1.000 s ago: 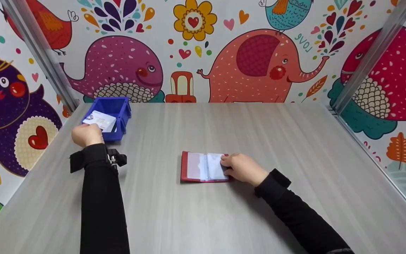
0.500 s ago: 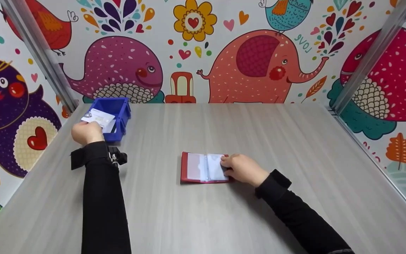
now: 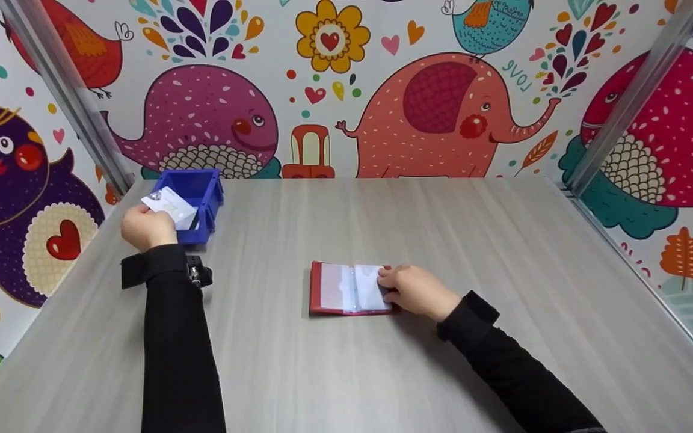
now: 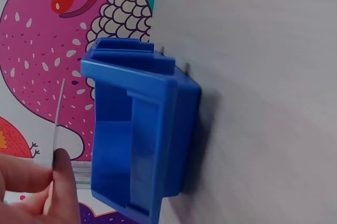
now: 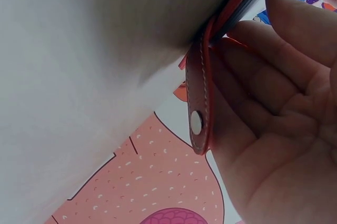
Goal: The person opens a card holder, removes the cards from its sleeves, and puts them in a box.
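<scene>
My left hand (image 3: 149,228) pinches a white card (image 3: 169,203) with a small dark print at one corner, over the near end of the blue bin (image 3: 213,201). In the left wrist view the card (image 4: 59,103) appears edge-on between thumb and fingers, beside the bin's opening. A red card holder (image 3: 316,288) lies open on the table, its clear sleeves (image 3: 337,288) facing up. Its right edge is gripped by my right hand (image 3: 421,291), thumb on the sleeves. The right wrist view shows the holder's strap (image 5: 199,97) with a metal snap hanging beside the palm.
The bin stands at the back left of the grey wood-grain table (image 3: 346,373), close to the patterned wall (image 3: 322,90). Metal posts (image 3: 67,96) rise at the back corners.
The white card has shifted and turned slightly over the bin, still pinched in my left hand. My right hand keeps its grip on the card holder. The whole head view has dropped slightly.
</scene>
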Demonstrator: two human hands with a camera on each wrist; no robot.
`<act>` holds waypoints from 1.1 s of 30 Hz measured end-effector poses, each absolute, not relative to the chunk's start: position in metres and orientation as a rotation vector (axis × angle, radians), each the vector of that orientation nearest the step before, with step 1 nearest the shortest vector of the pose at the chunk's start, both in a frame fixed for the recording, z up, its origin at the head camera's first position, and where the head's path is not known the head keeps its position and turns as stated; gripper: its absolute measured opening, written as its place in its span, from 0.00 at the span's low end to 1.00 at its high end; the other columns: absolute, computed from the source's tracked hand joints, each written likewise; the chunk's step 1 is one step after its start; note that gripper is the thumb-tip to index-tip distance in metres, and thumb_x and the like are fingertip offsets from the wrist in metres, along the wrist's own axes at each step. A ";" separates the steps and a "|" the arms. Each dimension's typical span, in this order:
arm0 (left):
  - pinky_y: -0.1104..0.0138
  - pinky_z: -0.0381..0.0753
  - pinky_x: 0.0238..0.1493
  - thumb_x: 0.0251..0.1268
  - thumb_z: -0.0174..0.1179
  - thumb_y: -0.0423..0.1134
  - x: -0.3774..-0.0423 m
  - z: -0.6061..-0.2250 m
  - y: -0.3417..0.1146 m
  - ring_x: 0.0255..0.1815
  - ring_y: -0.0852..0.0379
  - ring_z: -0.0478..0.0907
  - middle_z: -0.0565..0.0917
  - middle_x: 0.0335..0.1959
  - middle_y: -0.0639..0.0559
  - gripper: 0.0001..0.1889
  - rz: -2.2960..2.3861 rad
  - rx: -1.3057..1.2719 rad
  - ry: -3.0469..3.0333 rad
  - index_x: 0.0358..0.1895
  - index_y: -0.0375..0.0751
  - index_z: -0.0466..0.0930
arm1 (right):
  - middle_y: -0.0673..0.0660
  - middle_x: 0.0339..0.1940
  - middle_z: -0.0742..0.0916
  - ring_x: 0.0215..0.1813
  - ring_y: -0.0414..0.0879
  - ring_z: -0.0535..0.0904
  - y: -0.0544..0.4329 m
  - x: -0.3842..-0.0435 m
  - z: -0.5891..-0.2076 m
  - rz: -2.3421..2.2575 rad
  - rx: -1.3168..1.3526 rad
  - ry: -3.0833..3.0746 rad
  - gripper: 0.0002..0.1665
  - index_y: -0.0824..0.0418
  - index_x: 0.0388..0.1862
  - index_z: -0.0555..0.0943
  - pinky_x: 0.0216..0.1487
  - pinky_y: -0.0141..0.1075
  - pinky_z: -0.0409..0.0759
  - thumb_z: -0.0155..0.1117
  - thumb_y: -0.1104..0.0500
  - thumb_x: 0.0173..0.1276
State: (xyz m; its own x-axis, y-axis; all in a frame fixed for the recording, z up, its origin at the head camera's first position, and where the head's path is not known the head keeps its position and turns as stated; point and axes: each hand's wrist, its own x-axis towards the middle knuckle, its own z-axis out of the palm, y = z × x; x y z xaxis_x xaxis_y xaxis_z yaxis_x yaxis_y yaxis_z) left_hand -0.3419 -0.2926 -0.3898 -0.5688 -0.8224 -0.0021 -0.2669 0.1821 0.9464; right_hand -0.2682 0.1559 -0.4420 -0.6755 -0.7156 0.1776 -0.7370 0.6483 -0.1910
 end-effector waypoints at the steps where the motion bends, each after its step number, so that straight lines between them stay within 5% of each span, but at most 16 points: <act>1: 0.58 0.71 0.63 0.64 0.46 0.24 -0.342 -0.390 -0.292 0.60 0.44 0.75 0.80 0.59 0.39 0.22 -1.399 1.020 -1.938 0.59 0.31 0.79 | 0.64 0.52 0.86 0.42 0.58 0.83 0.156 -0.268 -0.442 0.376 1.225 -2.770 0.16 0.59 0.22 0.71 0.34 0.37 0.76 0.70 0.69 0.60; 11: 0.62 0.64 0.70 0.73 0.45 0.31 -0.342 -0.396 -0.290 0.69 0.46 0.68 0.71 0.68 0.38 0.25 -1.452 0.924 -2.075 0.71 0.33 0.65 | 0.62 0.49 0.87 0.38 0.55 0.82 0.156 -0.267 -0.443 0.353 1.229 -2.763 0.16 0.59 0.23 0.71 0.34 0.37 0.75 0.71 0.69 0.60; 33: 0.57 0.65 0.68 0.70 0.46 0.31 -0.335 -0.387 -0.287 0.66 0.42 0.71 0.77 0.62 0.37 0.21 -1.334 0.842 -2.209 0.63 0.30 0.75 | 0.63 0.51 0.86 0.33 0.51 0.80 0.157 -0.267 -0.441 0.390 1.219 -2.773 0.19 0.59 0.21 0.68 0.31 0.35 0.71 0.70 0.70 0.58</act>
State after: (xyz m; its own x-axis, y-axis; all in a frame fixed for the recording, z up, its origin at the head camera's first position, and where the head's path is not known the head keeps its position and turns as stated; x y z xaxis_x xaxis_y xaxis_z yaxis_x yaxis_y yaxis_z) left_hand -0.3347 -0.2871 -0.3869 -0.7262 -0.6859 0.0459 -0.2786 0.3548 0.8925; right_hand -0.2673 0.1567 -0.4410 -0.6784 -0.7120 0.1809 -0.7343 0.6496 -0.1969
